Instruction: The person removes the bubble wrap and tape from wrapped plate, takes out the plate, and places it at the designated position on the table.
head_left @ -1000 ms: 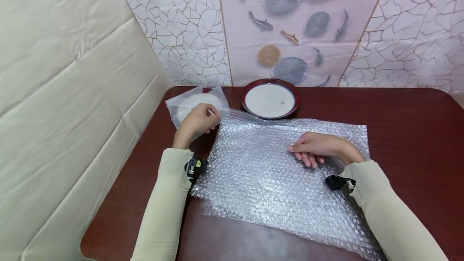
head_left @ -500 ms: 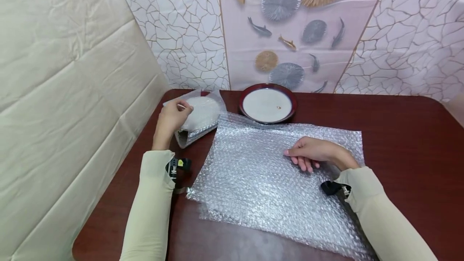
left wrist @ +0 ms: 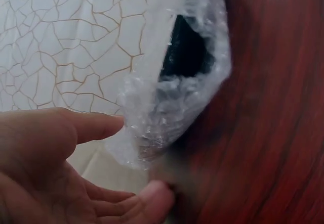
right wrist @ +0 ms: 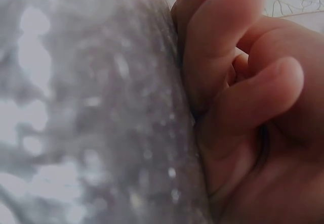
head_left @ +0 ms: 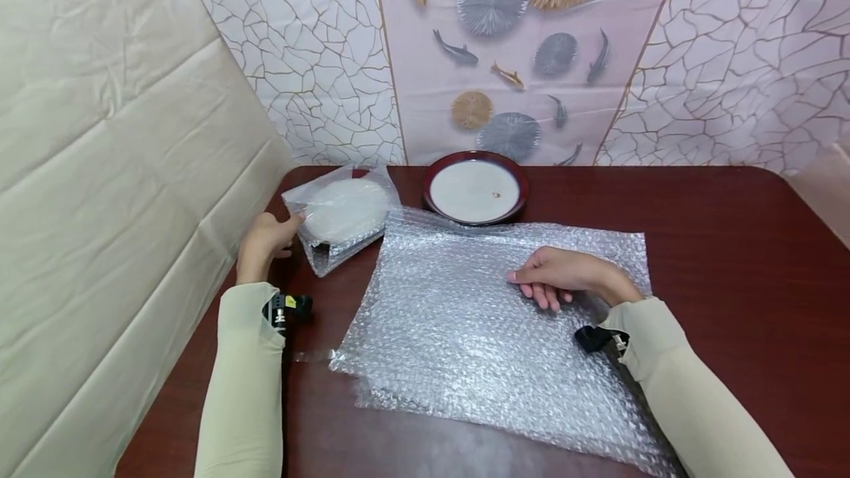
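Observation:
My left hand (head_left: 265, 238) is at the left corner of a bubble-wrapped bundle (head_left: 345, 212) with a round white plate-like shape inside. In the left wrist view, thumb and fingers stand apart, the thumb tip right at the bundle's crinkled edge (left wrist: 152, 128). A dark gap (left wrist: 187, 47) shows in the wrapping there. A wide sheet of bubble wrap (head_left: 451, 330) lies across the table. Over its right part, my right hand (head_left: 564, 275) is loosely curled and holds nothing; the right wrist view shows its fingers (right wrist: 253, 92) close against the bubble wrap (right wrist: 101, 107).
Behind the sheet stands a white plate (head_left: 474, 190) with a dark red rim and a small brown mark. A clear strip (head_left: 312, 356) sticks out from the sheet's left corner. Dark red tabletop (head_left: 724, 301) extends to the right; a cream padded wall (head_left: 133, 190) borders the left side.
My left hand has moved left, from the sheet's upper left corner, across the wrapped bundle, to the bundle's left corner. The right hand keeps its place over the sheet. The head view has shifted slightly.

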{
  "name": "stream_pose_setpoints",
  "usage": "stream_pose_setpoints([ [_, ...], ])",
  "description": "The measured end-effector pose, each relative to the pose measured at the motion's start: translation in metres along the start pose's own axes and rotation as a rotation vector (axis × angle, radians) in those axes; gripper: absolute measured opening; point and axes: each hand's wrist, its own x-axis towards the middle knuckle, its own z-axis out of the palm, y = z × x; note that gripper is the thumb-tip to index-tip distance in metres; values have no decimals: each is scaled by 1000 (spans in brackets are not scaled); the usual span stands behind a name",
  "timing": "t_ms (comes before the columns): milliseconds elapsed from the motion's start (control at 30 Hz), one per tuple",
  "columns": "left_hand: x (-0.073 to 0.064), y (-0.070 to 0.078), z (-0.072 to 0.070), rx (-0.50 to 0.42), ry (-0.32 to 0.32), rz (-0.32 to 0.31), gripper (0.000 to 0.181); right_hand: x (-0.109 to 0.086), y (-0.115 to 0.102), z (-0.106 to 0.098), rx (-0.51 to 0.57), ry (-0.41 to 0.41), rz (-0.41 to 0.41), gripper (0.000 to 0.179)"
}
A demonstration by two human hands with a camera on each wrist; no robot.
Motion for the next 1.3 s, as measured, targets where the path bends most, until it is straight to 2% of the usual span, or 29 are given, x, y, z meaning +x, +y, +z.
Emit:
stream_pose_setpoints([
  [200,7,-6,7,-226,-35,21,75,4,0,0,3,-8,8,45],
  [300,13,-8,12,-305,-24,29,57,3,2,-1,7,-10,10,46],
  [433,19,-7,18,-289,11,24,45,-1,5,-2,5,-13,3,46],
  [500,21,-6,19,-249,18,14,47,-2,6,-3,4,-10,6,46],
  [600,20,-3,20,-220,-5,10,53,-3,5,-3,-3,-3,5,46],
  [700,19,-2,19,-267,-14,-5,55,-2,4,-3,5,-1,1,46],
  [833,17,-4,15,-437,-22,-37,56,2,2,0,6,-11,-11,45],
  [967,15,-3,13,-643,-39,-54,21,6,3,2,-15,-18,-16,46],
  [1033,15,2,14,-760,-57,-96,14,5,4,1,-16,-18,-9,46],
  [1100,17,9,16,-892,-65,-158,22,5,5,1,-16,-16,-3,46],
  [1200,19,20,19,-1118,-107,-228,52,3,4,-1,-21,-13,8,47],
  [1233,20,22,20,-1184,-129,-228,59,3,4,-1,-28,-12,6,47],
  [1300,21,26,21,-1274,-172,-212,61,2,3,0,-27,-11,3,47],
])
